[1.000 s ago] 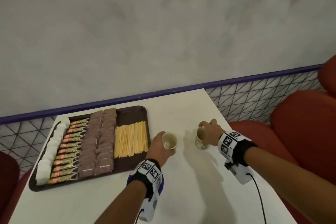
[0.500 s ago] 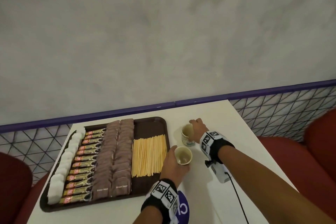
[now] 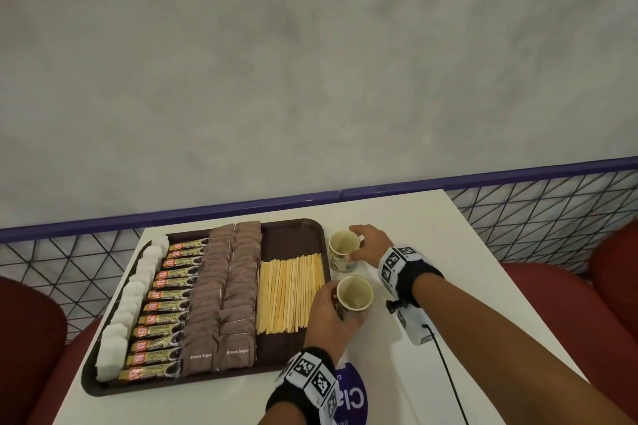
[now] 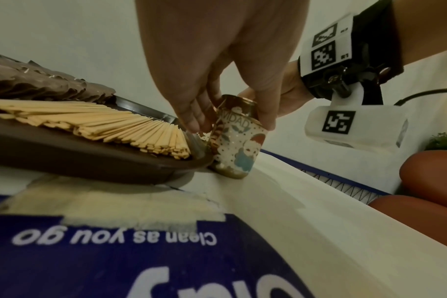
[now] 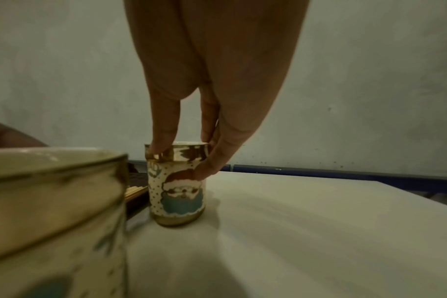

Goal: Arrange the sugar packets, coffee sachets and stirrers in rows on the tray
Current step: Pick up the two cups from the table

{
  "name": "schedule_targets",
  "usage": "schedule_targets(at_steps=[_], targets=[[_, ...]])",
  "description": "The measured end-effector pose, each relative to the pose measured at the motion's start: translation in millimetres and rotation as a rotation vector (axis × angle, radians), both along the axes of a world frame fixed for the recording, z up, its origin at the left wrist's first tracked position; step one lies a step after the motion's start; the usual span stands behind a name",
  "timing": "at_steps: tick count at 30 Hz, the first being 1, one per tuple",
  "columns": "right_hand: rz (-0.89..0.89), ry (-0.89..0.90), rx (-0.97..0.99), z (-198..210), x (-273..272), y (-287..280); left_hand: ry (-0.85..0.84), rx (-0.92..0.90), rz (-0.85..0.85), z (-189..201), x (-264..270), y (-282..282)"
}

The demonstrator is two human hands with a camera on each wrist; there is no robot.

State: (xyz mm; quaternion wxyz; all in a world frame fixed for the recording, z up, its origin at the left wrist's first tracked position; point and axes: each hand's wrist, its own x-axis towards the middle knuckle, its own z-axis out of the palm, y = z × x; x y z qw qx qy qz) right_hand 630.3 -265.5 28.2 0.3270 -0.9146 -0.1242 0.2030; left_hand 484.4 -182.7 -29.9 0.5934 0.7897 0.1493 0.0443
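A brown tray (image 3: pixel 291 238) holds rows of white sugar packets (image 3: pixel 131 300), coffee sachets (image 3: pixel 171 305), brown sugar packets (image 3: pixel 221 293) and wooden stirrers (image 3: pixel 290 293). Two small Santa-print cups stand just right of the tray. My left hand (image 3: pixel 328 310) grips the near cup (image 3: pixel 355 293) by its side, as the left wrist view shows on the cup (image 4: pixel 236 145) beside the stirrers (image 4: pixel 102 123). My right hand (image 3: pixel 371 245) pinches the far cup (image 3: pixel 343 247) at its gold rim (image 5: pixel 178 155). Both cups look empty and sit upright on the table.
The white table (image 3: pixel 448 286) has bare surface right of the cups. A blue "Clean as you go" sticker (image 3: pixel 348 397) lies near the front edge. Red seats (image 3: pixel 614 269) flank the table, and a purple-railed mesh partition (image 3: pixel 518 217) and a grey wall stand behind.
Both hands have slid their cups left toward the tray. The right hand's cup now stands close to the tray's right edge, behind the left hand's cup.
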Motion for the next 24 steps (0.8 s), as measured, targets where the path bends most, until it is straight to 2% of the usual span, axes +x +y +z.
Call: schedule_targets(at_steps=[9,24], targets=[[0.008,0.024,0.029,-1,0,4,0.033,0.051,0.054,-3,7,1],[0.036,0.017,-0.028,-1,-1,5,0.081,0.100,0.112,7,9,-5]])
